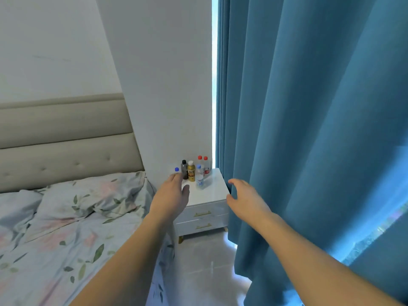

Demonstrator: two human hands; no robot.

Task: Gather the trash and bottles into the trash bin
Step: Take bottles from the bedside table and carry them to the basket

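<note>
Several bottles stand at the back of a white nightstand [212,193]: a clear one with a blue cap [176,170], a dark one with a black cap [184,168], a gold one with a white cap [191,172], a clear water bottle with a blue cap [199,178], and two red-capped ones [205,165]. My left hand [172,195] is stretched out, fingers relaxed, in front of the leftmost bottle and hides its body. My right hand [245,199] hovers open at the nightstand's right edge, holding nothing. No trash bin is in view.
A bed with a floral duvet [66,228] and a padded headboard [66,138] fills the left. Blue curtains [320,129] hang at the right, close against the nightstand. A strip of pale tiled floor [203,268] runs between bed and curtain.
</note>
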